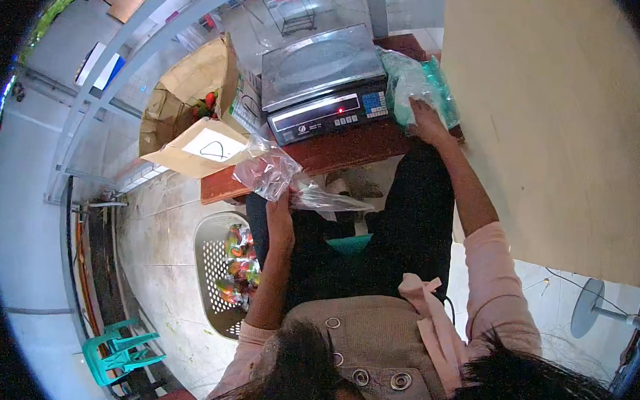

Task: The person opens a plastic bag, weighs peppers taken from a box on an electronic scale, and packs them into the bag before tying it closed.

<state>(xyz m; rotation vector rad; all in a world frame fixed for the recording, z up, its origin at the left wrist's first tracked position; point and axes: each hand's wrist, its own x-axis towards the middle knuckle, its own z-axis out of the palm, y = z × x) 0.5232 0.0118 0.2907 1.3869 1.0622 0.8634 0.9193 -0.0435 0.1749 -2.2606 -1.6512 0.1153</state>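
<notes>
My left hand (281, 206) is closed on a clear plastic bag (267, 169), which spreads out above and to the right of my fingers, over my lap. To the right of a digital weighing scale (324, 79), my right hand (427, 124) has its fingers bent and pressed into a bundle of clear and green plastic bags (415, 81). The scale's metal pan (325, 57) carries nothing, and a red light shows on its front panel. Left of the scale stands an open cardboard box (191, 152) with red and green produce (205, 106) inside.
A reddish wooden bench (330, 159) holds the scale. On the floor at left is a perforated basket (204, 255) of bagged, colourful produce (239, 265). A teal plastic stool (120, 353) lies farther left. A large tan board (558, 134) fills the right side.
</notes>
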